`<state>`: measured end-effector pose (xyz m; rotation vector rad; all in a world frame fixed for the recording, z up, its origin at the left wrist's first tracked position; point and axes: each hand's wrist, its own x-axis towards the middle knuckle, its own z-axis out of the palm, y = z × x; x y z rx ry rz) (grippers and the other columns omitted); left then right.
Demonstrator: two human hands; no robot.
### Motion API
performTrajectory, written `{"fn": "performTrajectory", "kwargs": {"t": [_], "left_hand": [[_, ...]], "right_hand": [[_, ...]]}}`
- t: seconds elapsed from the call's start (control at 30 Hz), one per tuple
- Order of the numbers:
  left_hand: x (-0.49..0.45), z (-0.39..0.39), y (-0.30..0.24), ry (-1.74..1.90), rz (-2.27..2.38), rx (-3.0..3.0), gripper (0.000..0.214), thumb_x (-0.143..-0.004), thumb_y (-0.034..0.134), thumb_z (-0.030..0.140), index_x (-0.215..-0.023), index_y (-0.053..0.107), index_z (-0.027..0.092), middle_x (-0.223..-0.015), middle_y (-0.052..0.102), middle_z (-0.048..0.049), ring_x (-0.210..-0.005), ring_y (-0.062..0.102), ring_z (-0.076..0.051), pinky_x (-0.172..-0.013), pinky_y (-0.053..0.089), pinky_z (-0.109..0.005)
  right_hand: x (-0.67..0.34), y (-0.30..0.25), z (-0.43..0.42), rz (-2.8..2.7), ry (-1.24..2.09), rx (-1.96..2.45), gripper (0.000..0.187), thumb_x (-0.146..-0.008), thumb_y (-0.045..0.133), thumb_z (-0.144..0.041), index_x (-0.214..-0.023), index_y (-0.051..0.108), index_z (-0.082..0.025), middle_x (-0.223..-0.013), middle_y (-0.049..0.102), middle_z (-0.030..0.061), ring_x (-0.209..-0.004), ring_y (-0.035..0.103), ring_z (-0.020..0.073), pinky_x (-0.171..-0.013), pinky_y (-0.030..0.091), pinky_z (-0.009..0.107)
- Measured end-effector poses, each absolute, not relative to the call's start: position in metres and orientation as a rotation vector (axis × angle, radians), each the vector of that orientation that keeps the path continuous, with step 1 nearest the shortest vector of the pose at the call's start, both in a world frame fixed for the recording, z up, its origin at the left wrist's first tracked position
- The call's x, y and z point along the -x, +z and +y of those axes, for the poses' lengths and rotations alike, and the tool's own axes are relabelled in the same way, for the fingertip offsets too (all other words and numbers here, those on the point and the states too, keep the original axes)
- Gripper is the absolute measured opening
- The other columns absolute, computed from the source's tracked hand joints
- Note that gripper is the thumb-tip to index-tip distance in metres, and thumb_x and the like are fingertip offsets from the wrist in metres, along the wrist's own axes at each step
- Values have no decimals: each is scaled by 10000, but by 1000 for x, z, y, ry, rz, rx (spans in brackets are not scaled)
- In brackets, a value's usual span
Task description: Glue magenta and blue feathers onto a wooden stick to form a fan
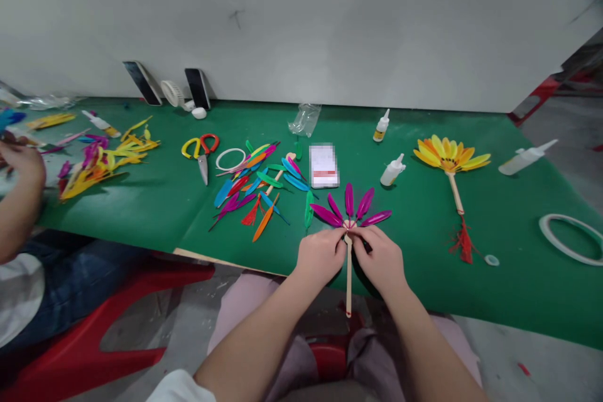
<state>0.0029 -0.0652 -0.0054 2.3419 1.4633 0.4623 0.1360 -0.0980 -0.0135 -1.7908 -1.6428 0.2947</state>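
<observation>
Both my hands meet at the head of a feather fan [349, 273], whose wooden handle hangs down past the table edge. Several magenta feathers [349, 200] spread out from its top like petals. My left hand [321, 256] pinches the fan head from the left with closed fingers. From the right, my right hand [380, 259] has its fingertips pressed together at the same spot; my fingers hide the exact contact. Left of my hands lies a pile of coloured feathers [249, 176], with a green feather [308, 210] apart from it.
A yellow feather fan [451, 154] with a red tassel lies right. Glue bottles [392, 171] stand beyond my hands. Scissors [202, 160], a blurred phone [323, 165], a plastic bag [306, 119] and a tape ring [570, 239] are on the green table. A co-worker's hand [23, 163] shows far left.
</observation>
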Motion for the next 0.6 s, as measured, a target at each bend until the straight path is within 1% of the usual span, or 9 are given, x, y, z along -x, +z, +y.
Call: {"fn": "performTrajectory", "kwargs": {"t": [0.1,0.2,0.4,0.6], "left_hand": [[-3,-66,-6,489,1457,-2324,345,-794,402,186,-1071,583,280,-876,670,-9,-798,610,-139,-722,444,-231],[-3,-66,-6,491,1455,-2323,350,-796,402,192,-1085,578,281,-867,668,-14,-794,607,-140,-718,442,-230],[-3,-66,-8,472,1463,-2389,382,-807,396,219,-1148,538,319,-795,654,-9,-716,600,-144,-616,423,-226],[-3,-66,-7,413,1467,-2478,368,-821,380,244,-1139,551,315,-699,621,-12,-634,575,-137,-530,371,-215]], "right_hand": [[-138,-14,-98,-1538,292,1739,224,-802,431,-219,-891,636,-209,-817,635,23,-723,576,119,-663,427,228],[-139,-15,-98,-1547,237,1777,228,-789,434,-206,-892,637,-215,-816,637,22,-720,578,125,-644,423,232],[-135,-18,-99,-1633,142,1845,216,-792,447,-204,-881,643,-219,-823,640,12,-720,578,113,-595,388,209],[-133,-18,-100,-1700,59,1904,205,-792,462,-217,-875,649,-235,-819,637,-9,-676,572,89,-544,350,200]]}}
